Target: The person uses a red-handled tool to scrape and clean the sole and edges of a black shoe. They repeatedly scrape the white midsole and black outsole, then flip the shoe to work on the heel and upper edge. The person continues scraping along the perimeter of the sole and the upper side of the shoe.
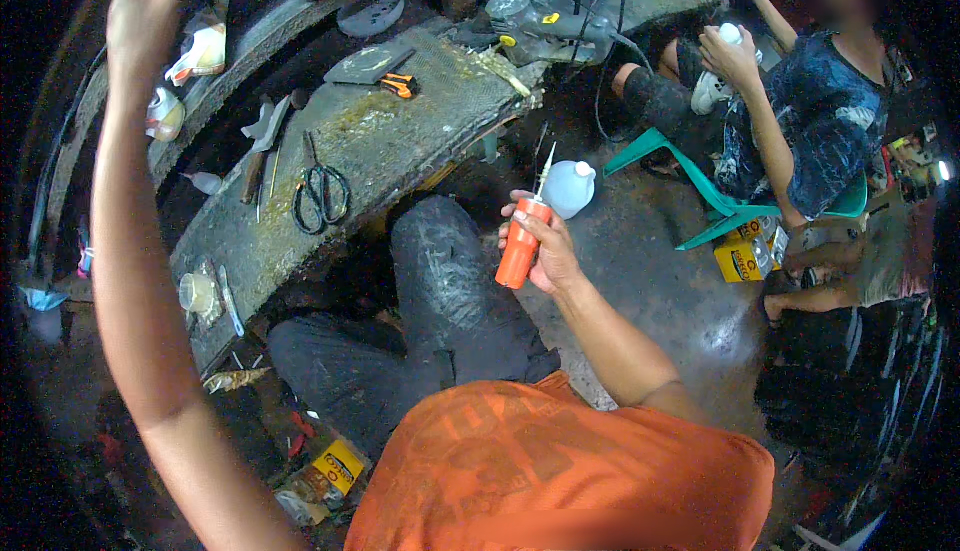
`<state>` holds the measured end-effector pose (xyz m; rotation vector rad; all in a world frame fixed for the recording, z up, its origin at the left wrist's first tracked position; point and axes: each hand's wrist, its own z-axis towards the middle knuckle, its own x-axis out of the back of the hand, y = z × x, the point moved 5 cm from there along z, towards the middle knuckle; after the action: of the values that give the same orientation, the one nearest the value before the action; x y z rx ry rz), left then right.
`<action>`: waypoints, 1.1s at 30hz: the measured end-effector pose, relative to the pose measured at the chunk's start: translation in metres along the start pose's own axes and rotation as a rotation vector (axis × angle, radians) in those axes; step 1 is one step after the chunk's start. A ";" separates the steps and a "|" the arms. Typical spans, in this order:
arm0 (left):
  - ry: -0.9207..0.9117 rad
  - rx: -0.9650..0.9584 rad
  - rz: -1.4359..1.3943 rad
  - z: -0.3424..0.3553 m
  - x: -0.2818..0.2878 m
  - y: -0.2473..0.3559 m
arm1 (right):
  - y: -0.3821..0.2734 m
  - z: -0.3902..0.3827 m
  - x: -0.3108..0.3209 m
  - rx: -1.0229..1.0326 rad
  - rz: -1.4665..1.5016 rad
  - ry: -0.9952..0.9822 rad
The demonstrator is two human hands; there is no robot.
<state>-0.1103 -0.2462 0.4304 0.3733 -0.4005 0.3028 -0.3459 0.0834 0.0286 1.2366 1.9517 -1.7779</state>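
My right hand [548,244] is closed round an orange bottle [516,251] with a pale, tapered nozzle pointing up, held above the floor beyond my right knee. A thin dark stick shows beside the nozzle; I cannot make out whether it belongs to the bottle. Just behind the nozzle is a whitish round jug [567,191]. My left arm stretches far forward along the left side. My left hand [148,1] is raised at the upper left, its fingers apart and partly cut off by the picture's edge, with nothing visible in it.
On the curved, stained workbench [375,156] lie black-handled scissors [320,201], an orange-handled cutter [398,85], a hammer [254,177] and a plastic cup [198,293]. A co-worker [800,121] sits at right on a green chair [690,176], holding a white object. A yellow-labelled container [745,254] stands beside the chair.
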 end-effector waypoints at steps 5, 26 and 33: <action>-0.184 0.050 0.051 -0.130 -0.026 0.034 | 0.008 0.003 -0.008 -0.047 0.005 -0.032; -0.426 1.226 -0.913 -0.424 -0.088 0.110 | 0.033 0.022 -0.098 -0.204 -0.455 -0.203; -0.281 0.990 -0.393 -0.455 -0.025 0.065 | 0.045 0.034 -0.088 -0.133 -0.297 -0.065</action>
<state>-0.0102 -0.0084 0.0497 1.4569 -0.4199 0.0381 -0.2725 0.0111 0.0471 0.8730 2.2696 -1.7558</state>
